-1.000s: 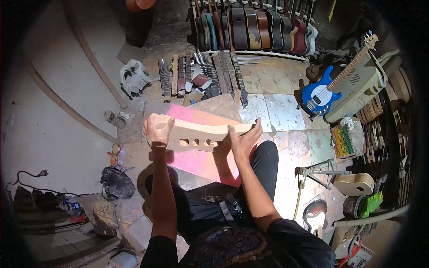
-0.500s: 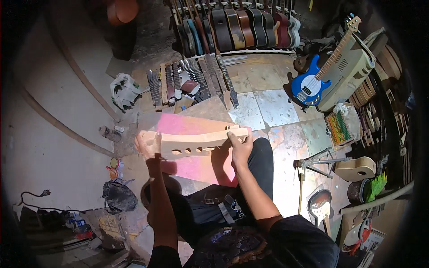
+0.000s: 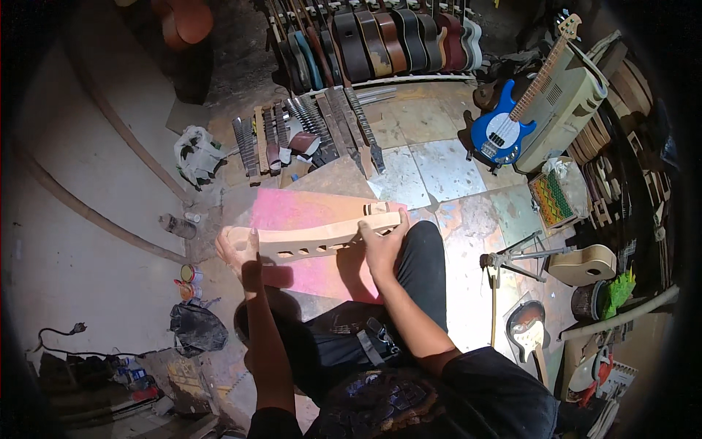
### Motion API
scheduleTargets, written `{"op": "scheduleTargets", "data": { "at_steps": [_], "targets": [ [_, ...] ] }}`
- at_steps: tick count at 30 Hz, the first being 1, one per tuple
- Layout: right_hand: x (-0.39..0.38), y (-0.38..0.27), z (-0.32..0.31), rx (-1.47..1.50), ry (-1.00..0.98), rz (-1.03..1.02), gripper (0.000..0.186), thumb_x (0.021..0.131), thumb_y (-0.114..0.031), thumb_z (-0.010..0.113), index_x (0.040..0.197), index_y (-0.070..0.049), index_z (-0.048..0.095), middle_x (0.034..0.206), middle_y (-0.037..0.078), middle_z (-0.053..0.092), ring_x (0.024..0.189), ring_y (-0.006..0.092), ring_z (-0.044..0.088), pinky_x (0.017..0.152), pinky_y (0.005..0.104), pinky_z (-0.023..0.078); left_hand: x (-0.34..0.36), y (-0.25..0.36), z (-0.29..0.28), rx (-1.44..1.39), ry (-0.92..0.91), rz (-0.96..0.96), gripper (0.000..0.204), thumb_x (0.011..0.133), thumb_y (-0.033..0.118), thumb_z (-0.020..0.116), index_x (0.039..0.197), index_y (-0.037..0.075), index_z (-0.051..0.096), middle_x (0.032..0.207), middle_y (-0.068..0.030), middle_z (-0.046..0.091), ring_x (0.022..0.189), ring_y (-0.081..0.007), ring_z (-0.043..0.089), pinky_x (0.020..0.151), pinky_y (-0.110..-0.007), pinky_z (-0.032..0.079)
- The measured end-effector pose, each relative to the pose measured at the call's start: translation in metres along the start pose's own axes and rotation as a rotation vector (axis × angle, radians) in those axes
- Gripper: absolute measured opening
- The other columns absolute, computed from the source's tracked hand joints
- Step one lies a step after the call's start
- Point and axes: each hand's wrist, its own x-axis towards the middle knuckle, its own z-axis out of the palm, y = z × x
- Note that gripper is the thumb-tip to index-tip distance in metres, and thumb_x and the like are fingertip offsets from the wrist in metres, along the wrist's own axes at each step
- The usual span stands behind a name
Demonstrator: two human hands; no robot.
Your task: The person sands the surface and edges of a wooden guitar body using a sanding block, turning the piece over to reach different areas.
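A: Where've we got the wooden piece [image 3: 307,235]?
B: Mid-frame, a bit left of ctr, over the pink board [image 3: 322,284]. Can't tell if it's touching.
A: And our hands?
B: Both full. Left hand [image 3: 238,254] is wrapped round the left end, thumb up; right hand [image 3: 382,250] pinches near the right end, thumb & fingers astride the edge.
A: What could go wrong?
B: Prob. a slip: if either grip loosens, we'd likely drop that end on the board & dent it. Right end's also near our knee [image 3: 425,252], so a careless swing might bump it. And the wood by the holes looks thin, so a knock there could chip it, imo.
A: Looks OK otherwise?
B: Pale, bare wood, long w/ a gentle bend, approx. smooth on the lit edge. Row of holes along the lower, shaded face; dark slots show just above the right end, can't tell if they're part of it.
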Motion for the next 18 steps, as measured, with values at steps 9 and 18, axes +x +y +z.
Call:
{"op": "scheduleTargets", "data": {
  "at_steps": [9,18],
  "targets": [
    [0.025,0.042,-0.025,-0.018,-0.063,-0.031,0.049,0.099,-0.017,0.07,0.138,0.006,0.051,0.109,0.015,0.068,0.095,0.0214,0.069,0.08,0.0339,0.06,-0.006,0.008,-0.002,-0.069,-0.045,-0.085,0.051,0.086,0.029,0.082,0.123,0.003,0.058,0.118,-0.0164,0.056,0.116,-0.0376,0.051,0.106,-0.05,0.037],
    [0.038,0.024,-0.071,0.178,-0.419,0.359,0.034,0.101,-0.019,0.067,0.126,0.003,0.063,0.095,0.013,0.074,0.077,0.0197,0.073,0.059,0.0314,0.059,0.006,0.0,0.002,-0.569,0.009,-0.811,0.054,0.09,0.029,0.077,0.131,0.001,0.056,0.097,-0.0108,0.061,0.089,-0.0294,0.064,0.081,-0.043,0.053]
  ]
}}
